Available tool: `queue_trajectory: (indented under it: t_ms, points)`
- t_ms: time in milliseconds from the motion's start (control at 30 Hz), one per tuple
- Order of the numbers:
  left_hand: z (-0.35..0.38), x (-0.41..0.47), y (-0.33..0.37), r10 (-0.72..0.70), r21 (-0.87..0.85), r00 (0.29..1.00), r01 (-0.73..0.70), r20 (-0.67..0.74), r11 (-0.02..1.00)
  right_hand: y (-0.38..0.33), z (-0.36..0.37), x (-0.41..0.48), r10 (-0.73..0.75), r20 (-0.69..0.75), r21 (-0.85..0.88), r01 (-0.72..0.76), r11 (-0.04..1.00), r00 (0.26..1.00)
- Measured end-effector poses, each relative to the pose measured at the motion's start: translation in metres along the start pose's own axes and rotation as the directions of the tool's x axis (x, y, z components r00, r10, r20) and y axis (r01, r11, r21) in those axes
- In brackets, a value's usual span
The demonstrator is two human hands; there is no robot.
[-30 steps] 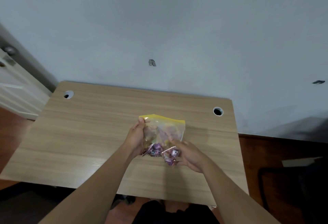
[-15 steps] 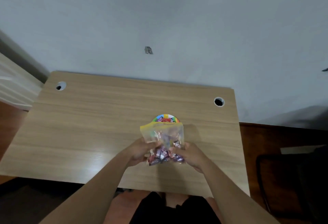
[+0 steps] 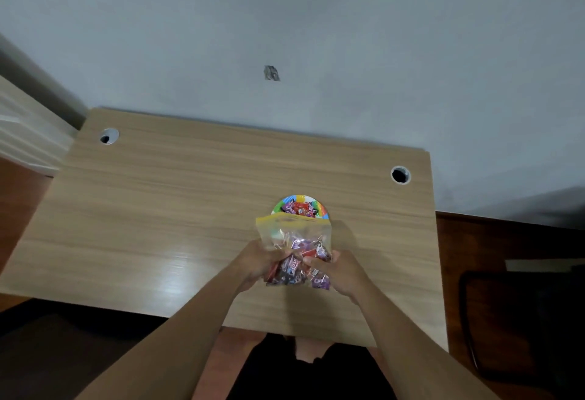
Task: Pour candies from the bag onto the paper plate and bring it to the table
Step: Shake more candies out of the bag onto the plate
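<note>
Clear yellow-topped plastic bag [image 3: 294,241] tipping over the rainbow-rimmed paper plate [image 3: 300,208]!
Left hand [image 3: 258,260] and right hand [image 3: 340,269] pinch its base; lifting slowly keeps wrapped candies [image 3: 297,268] landing on target.

Single head-worn wide-angle view, looking forward and steeply down from above a wooden desk [image 3: 190,209].

The camera sits above the desk's near edge and faces a plain grey wall [image 3: 316,19] behind it. The whole desktop fits in view, its edges bowed by the wide lens. Both forearms reach up from the bottom of the frame, and the left hand [image 3: 256,260] and right hand [image 3: 342,269] meet close below the lens, just right of centre. Dark floor shows at either side. No second view exists to share any part of the scene.
</note>
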State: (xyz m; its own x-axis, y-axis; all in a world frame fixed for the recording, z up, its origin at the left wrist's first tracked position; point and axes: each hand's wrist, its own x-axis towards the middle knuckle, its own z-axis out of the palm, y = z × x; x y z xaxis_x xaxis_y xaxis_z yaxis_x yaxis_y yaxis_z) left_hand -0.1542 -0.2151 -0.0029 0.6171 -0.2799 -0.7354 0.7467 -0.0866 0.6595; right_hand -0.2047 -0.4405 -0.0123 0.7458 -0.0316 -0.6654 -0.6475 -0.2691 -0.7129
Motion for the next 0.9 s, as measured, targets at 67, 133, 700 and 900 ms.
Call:
queue_trajectory:
  t_ms: [67, 133, 700, 900]
  points:
    - [0.000, 0.004, -0.004, -0.020, 0.005, 0.999, 0.021, -0.031, 1.000, 0.000, 0.000, 0.002, 0.000, 0.008, -0.041, 0.000, 0.999, 1.000]
    - [0.002, 0.008, -0.006, -0.041, 0.019, 0.998, 0.042, -0.045, 0.999, 0.002, 0.000, 0.005, 0.018, 0.001, -0.062, -0.017, 0.998, 1.000]
    - [0.003, 0.011, -0.015, -0.051, -0.004, 0.978, 0.051, -0.204, 0.999, 0.001, 0.009, 0.012, 0.085, 0.081, -0.152, -0.072, 0.986, 0.993]
    - [-0.001, 0.013, -0.019, -0.067, 0.009, 0.963, 0.072, -0.261, 0.997, -0.009, 0.012, 0.002, 0.050, 0.076, -0.050, -0.046, 0.998, 0.996]
